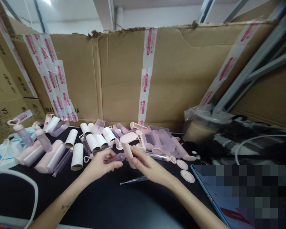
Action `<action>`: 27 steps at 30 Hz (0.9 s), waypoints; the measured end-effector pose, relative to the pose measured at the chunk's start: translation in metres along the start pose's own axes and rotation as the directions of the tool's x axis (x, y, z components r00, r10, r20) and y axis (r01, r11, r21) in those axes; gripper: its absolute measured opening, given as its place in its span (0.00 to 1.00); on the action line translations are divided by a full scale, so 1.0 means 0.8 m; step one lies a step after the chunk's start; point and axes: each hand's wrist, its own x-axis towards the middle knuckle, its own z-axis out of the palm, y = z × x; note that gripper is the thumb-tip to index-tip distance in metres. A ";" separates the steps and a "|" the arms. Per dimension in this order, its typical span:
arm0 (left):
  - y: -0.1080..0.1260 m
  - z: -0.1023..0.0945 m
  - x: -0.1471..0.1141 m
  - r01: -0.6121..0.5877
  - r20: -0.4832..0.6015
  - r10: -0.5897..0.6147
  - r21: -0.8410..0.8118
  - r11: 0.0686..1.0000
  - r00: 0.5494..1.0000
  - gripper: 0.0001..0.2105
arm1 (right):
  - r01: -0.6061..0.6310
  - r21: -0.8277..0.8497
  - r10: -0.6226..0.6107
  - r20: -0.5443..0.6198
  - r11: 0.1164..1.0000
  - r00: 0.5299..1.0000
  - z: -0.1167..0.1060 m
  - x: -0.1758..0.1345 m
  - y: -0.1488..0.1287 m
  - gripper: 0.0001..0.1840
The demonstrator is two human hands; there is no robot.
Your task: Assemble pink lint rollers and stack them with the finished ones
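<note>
My left hand (pixel 102 164) grips a clear purple tube (pixel 117 157) between thumb and fingers, above the black table (pixel 105 200). My right hand (pixel 149 167) holds a pink plastic roller handle (pixel 128 144), its flat round end up, pressed against the tube's tip. Both hands meet near the table's middle. White paper roll cores (pixel 77 156) lie just left of my left hand. A heap of pink handles and translucent purple covers (pixel 157 141) lies behind my right hand.
A thin clear-handled tool (pixel 133 181) lies on the table under my hands. Round pink caps (pixel 187 176) sit at the right, beside a blue tablet (pixel 228 197). Assembled pink rollers (pixel 50 157) and a white cable (pixel 26 187) lie at the left. Cardboard walls (pixel 181 76) enclose the back.
</note>
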 end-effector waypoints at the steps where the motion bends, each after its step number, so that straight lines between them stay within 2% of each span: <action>1: 0.002 -0.002 0.000 -0.035 -0.043 0.039 0.093 0.995 0.998 0.15 | -0.003 -0.013 0.003 -0.022 1.000 1.000 0.001 0.000 0.003 0.19; 4: 0.010 -0.006 -0.004 -0.129 -0.101 0.184 0.405 0.905 0.978 0.14 | -0.054 -0.008 0.054 -0.063 0.998 0.997 0.005 0.001 0.012 0.21; 6: 0.013 -0.006 -0.008 -0.183 -0.081 0.274 0.562 0.807 0.958 0.13 | -0.084 0.042 0.086 -0.061 0.996 0.994 0.006 0.001 0.015 0.24; 8: 0.012 -0.006 -0.011 -0.209 -0.065 0.323 0.643 0.737 0.944 0.15 | -0.096 0.094 0.100 -0.046 0.991 0.994 0.007 0.002 0.017 0.25; 10: 0.007 -0.005 -0.011 -0.207 -0.068 0.340 0.677 0.706 0.938 0.16 | -0.103 0.126 0.108 -0.029 0.987 0.994 0.007 0.002 0.018 0.25; 15: -0.003 -0.002 -0.011 -0.260 -0.042 0.383 0.666 0.699 0.923 0.14 | -0.107 0.133 0.109 -0.006 0.985 0.994 0.006 0.003 0.021 0.24; 18: -0.003 0.001 -0.012 -0.237 0.021 0.287 0.625 0.744 0.958 0.14 | -0.082 0.042 0.082 0.014 0.996 0.997 0.005 0.005 0.022 0.20; 21: -0.005 0.002 -0.011 -0.192 0.076 0.180 0.551 0.812 0.981 0.14 | -0.092 0.026 0.090 0.065 0.995 0.994 0.004 0.006 0.022 0.21; 24: -0.011 0.002 -0.007 -0.147 0.120 0.104 0.436 0.888 0.987 0.15 | -0.093 0.017 0.091 0.119 0.995 0.989 0.003 0.005 0.021 0.23; 27: -0.017 0.003 -0.003 -0.114 0.155 0.072 0.283 0.952 0.985 0.16 | -0.082 -0.006 0.083 0.124 0.997 0.989 0.002 0.004 0.021 0.25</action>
